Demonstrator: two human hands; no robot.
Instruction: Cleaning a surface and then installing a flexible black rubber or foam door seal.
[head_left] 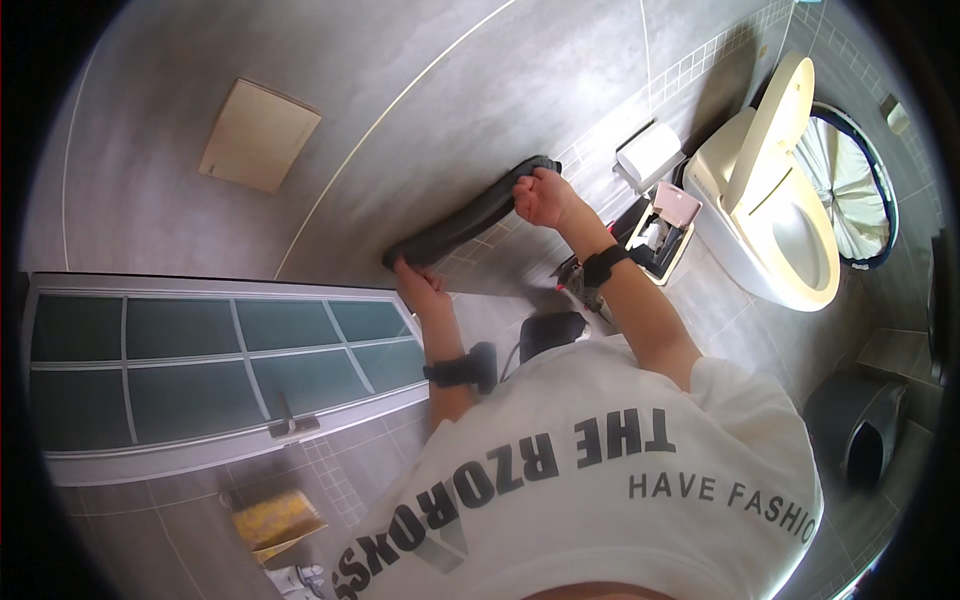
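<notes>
A long, dark grey cloth-like strip [465, 220] is held lengthwise between my hands, in front of the grey tiled wall. Its exact kind cannot be made out. At its lower left end, the fingers of my left hand [422, 285] are closed on it. My right hand [543, 198] grips the upper right end with curled fingers. The strip sags slightly in the middle. A black band circles each of my wrists.
To the right stand a toilet [790, 235] with its lid raised, a paper holder [650, 155], a small open bin [668, 235] and a round white-lined basket [850, 185]. A glass-paned door [180, 345] is at left, with a yellow bag [278, 522] below it.
</notes>
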